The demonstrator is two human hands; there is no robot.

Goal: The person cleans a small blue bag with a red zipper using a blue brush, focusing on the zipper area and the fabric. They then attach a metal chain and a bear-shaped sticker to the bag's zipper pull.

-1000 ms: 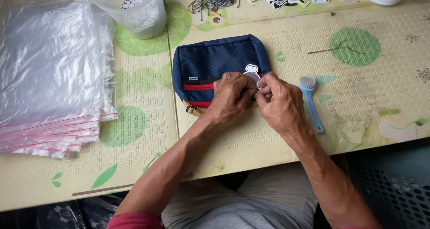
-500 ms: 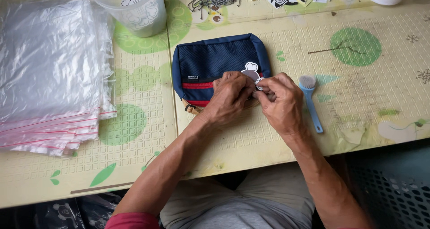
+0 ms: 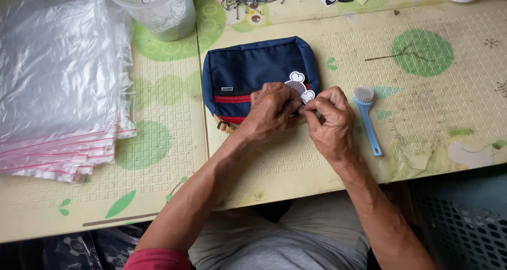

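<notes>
Both hands pinch together at a small tag (image 3: 302,88) on the pouch (image 3: 253,69): left hand (image 3: 272,111) beside right hand (image 3: 332,123). The pouch lies flat on the table (image 3: 369,48). Risk: a loose pinch may let the tag slip.

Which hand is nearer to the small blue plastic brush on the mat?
The right hand. It lies just left of the small blue plastic brush, apart from it. The left hand is farther left, resting on the navy fabric pouch.
</notes>
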